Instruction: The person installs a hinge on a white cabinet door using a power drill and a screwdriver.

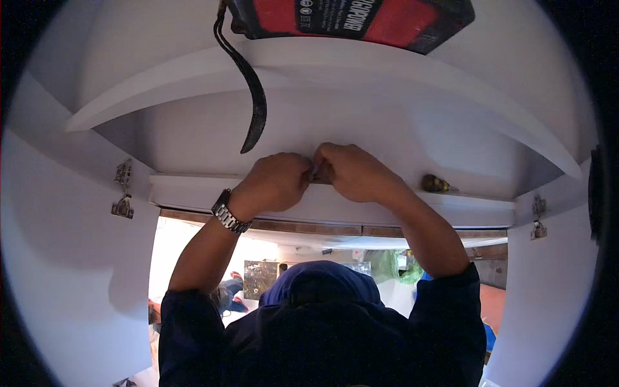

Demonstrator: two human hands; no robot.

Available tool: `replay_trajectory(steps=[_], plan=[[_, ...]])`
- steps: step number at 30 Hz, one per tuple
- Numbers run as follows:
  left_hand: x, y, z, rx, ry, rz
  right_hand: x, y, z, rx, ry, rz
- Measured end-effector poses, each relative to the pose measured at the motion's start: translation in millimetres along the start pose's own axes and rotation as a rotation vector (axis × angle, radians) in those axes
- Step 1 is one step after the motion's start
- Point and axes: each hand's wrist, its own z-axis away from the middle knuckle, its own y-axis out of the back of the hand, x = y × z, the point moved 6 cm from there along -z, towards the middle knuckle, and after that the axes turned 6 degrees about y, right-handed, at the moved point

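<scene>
My left hand (pixel 276 183), with a metal-band watch (pixel 229 211) on its wrist, is closed, fingertips pinched together. My right hand (pixel 356 173) is closed as well, and its fingertips meet those of the left. Between them shows a sliver of something small and pale, too hidden to name. Both hands are over the front part of a white cabinet shelf (pixel 284 116). To the right of my right hand, near the shelf's front edge, lies a short screwdriver (pixel 436 183) with a yellow and dark handle.
Above stands a red and black case (pixel 400 22) on an upper white shelf (pixel 322 53). A black strap (pixel 255 97) hangs down from beside it. Metal hinges sit on the left (pixel 122 187) and right (pixel 539 216) side panels. Beyond the cabinet, a green plastic bag (pixel 391 264) is partly visible.
</scene>
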Motion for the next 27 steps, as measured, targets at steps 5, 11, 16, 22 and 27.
replay_trajectory(steps=[5,11,16,22,27], plan=[[-1.1,-3.6,13.0,0.088,-0.119,0.034,-16.5,-5.4,-1.4,0.046,0.148,0.090],[-4.8,33.1,58.0,0.442,0.082,0.093,-30.3,-26.4,6.2,-0.026,0.214,0.208],[-17.6,26.5,128.4,0.422,0.145,0.383,-36.2,-39.9,1.4,-0.067,0.243,0.468],[-40.6,-2.9,183.7,0.470,0.246,0.574,-33.3,-33.6,-2.8,-0.057,0.165,0.423],[-40.8,-14.4,195.9,0.429,0.339,0.687,-41.2,-37.8,-15.3,-0.082,0.094,0.487]])
